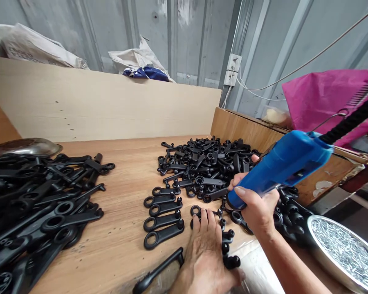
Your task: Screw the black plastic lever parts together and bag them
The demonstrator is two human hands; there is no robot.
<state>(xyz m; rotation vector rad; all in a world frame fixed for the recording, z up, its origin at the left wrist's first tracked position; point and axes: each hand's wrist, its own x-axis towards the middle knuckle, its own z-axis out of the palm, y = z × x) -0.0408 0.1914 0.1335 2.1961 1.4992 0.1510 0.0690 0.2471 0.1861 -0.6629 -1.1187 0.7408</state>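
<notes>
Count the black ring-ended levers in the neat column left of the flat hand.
5, from far to near: farthest lever, by the pile; second lever; third lever; fourth lever; nearest lever. None looks hidden, though the left hand partly covers the next group.

Single head-worn view, forward and down over the wooden tabletop (119, 183), hands (204, 234) close.

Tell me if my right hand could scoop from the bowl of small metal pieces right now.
Probably not: the right hand is wrapped around the blue tool, so its grip looks taken. The bowl itself is open and close by, with nothing apparent covering it.
</notes>
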